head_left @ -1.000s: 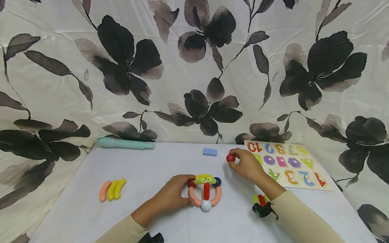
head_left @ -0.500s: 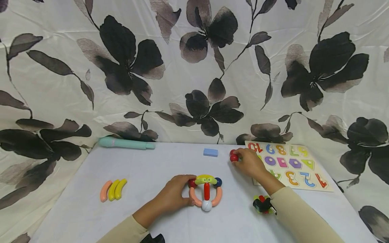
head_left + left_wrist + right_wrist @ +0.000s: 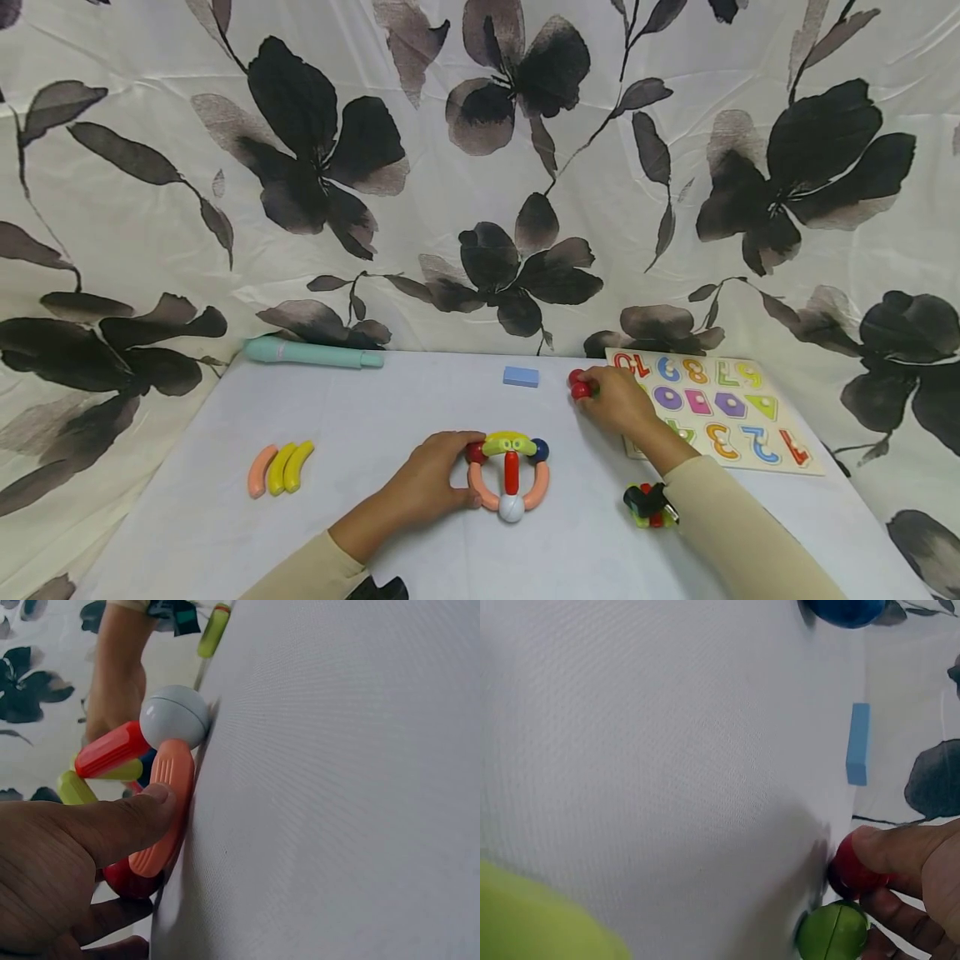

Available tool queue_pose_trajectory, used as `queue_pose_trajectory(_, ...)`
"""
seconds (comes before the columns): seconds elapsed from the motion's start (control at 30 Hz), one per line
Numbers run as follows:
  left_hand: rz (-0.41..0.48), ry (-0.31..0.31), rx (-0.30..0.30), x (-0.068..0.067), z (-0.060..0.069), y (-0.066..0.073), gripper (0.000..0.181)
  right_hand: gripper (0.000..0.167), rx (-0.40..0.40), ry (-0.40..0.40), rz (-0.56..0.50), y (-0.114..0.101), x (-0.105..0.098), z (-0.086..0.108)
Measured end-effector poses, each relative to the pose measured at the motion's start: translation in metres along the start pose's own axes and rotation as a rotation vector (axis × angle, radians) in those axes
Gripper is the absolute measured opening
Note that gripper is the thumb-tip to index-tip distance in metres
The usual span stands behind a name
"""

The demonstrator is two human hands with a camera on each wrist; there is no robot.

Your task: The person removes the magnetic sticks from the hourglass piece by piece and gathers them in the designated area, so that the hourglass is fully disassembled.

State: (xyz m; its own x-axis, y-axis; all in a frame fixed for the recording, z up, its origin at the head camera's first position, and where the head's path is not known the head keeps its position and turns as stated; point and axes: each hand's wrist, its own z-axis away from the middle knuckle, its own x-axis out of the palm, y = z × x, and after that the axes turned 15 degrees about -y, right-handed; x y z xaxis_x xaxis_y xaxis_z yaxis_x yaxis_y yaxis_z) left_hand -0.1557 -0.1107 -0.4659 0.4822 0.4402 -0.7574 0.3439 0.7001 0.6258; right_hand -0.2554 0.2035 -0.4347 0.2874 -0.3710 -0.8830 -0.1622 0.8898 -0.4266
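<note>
My left hand (image 3: 426, 475) grips the left side of a ring of toy building sticks and balls, its thumb on a curved orange stick (image 3: 171, 796). The ring has a white ball (image 3: 512, 508) at the near end, an upright-looking red stick (image 3: 512, 473) inside, yellow-green sticks at the far side, a dark blue ball (image 3: 539, 451) and a dark red ball (image 3: 475, 452). At the right, my right hand (image 3: 621, 403) pinches a red ball (image 3: 853, 868) between thumb and fingers. A green ball (image 3: 832, 932) sits beside it, and another red ball (image 3: 575, 376) lies just behind.
A number board (image 3: 783, 408) lies right of my right hand. A blue block (image 3: 521, 377) and a teal tube-like object (image 3: 315, 353) lie at the back. Left are a curved orange stick (image 3: 260, 472) and two yellow sticks (image 3: 288, 468). Red and green sticks (image 3: 649, 518) lie beneath the right wrist camera.
My right hand has shifted slightly right with the red ball, close to the other red ball. Its wrist camera now covers more of the red and green sticks. My left hand stays put.
</note>
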Motion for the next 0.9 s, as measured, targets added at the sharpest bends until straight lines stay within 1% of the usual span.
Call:
queue_pose_trajectory(0.13, -0.007, 0.003, 0.007, 0.000, 0.001, 0.000, 0.078, 0.038, 0.004, 0.001, 0.018, 0.001, 0.001, -0.001)
queue_pose_trajectory(0.33, -0.003, 0.006, -0.001, 0.000, 0.000, 0.000, 0.078, 0.035, 0.001, 0.007, 0.043, 0.002, 0.002, -0.002)
queue_pose_trajectory(0.57, 0.004, 0.003, -0.014, 0.001, 0.000, -0.001, 0.079, 0.040, -0.005, 0.026, 0.029, 0.000, 0.003, 0.002)
queue_pose_trajectory(0.73, 0.003, 0.005, -0.006, 0.001, 0.000, 0.000, 0.079, 0.041, -0.065, 0.053, -0.004, -0.013, 0.003, 0.016)
queue_pose_trajectory(0.9, 0.013, 0.001, -0.008, 0.000, 0.001, 0.001, 0.079, 0.041, -0.143, 0.038, -0.017, -0.034, 0.009, 0.039)
